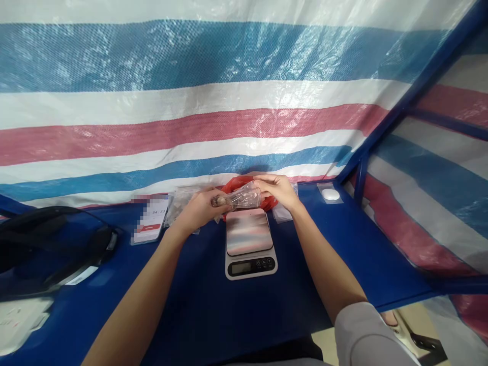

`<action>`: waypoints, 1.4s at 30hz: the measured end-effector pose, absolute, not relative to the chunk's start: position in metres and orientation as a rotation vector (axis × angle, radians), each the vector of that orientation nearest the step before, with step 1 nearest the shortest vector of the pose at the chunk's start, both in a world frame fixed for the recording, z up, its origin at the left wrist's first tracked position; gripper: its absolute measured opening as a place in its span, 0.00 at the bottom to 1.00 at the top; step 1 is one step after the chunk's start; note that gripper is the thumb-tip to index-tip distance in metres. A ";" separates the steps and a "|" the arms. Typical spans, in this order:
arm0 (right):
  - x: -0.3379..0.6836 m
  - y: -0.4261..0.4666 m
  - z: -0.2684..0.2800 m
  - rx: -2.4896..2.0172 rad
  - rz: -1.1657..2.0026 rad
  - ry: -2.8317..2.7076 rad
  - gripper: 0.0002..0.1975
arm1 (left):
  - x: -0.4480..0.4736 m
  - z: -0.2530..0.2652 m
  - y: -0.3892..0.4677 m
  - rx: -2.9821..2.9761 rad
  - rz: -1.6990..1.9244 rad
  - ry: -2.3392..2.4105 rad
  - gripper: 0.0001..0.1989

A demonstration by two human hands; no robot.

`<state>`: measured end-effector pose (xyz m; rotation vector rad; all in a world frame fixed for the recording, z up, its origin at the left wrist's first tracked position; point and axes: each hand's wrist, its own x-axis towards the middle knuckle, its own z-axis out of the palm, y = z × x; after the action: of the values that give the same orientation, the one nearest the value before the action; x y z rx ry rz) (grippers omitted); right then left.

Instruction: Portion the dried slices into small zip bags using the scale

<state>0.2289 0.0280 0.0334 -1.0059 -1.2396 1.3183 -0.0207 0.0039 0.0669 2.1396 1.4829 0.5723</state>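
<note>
A clear plastic bag is stretched between my two hands, just beyond the kitchen scale. My left hand is closed round its left end, where small brownish contents show through; I cannot make out what they are. With fingers pinched, my right hand holds the bag's other end. Behind and under the bag lies a red plastic bag, partly hidden by my hands. The white kitchen scale sits below my hands, its shiny plate bare and its display dark.
More clear bags lie left of my left hand, beside a phone. A white oval object rests on a small clear bag at right. Black headgear and a white box occupy the left. Striped sheeting hangs behind the blue table.
</note>
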 end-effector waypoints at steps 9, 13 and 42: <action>0.232 0.047 0.028 -0.982 1.368 -1.153 0.20 | -0.029 0.084 0.046 2.335 0.691 1.459 0.26; 0.239 0.056 0.018 -0.976 1.349 -1.098 0.21 | -0.034 0.080 0.058 2.149 0.802 1.461 0.31; 0.227 0.067 -0.013 -1.251 1.051 -1.238 0.10 | -0.009 0.088 0.086 2.016 0.963 1.454 0.19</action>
<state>0.2272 0.0672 -0.0127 -1.2513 -1.2380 1.0514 -0.0088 0.0861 0.0884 2.0162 1.4537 0.9628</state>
